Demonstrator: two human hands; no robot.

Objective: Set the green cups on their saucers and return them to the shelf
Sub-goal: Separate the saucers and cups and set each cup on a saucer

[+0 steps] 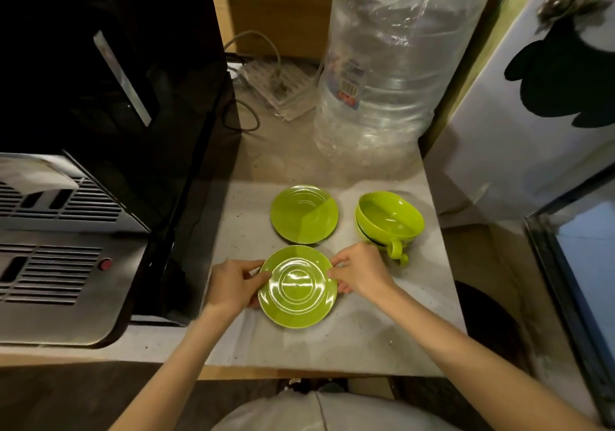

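both hands (233, 286) (361, 272) pinch glossy green saucer (298, 287) by its opposite rims

the fingertips of the left hand (233, 286) and right hand (361, 272) slip under the rim of the near saucer (297, 287), out of sight. the stacked cups (389, 222) hide each other's walls, so their count is unclear. the clear plastic bottle (382, 74) is cut off at the top edge, its label too blurred to read. the black appliance (100, 64) on the left runs out of frame.

Two green saucers (298, 287) apart; stacked cups (390, 219) beside.
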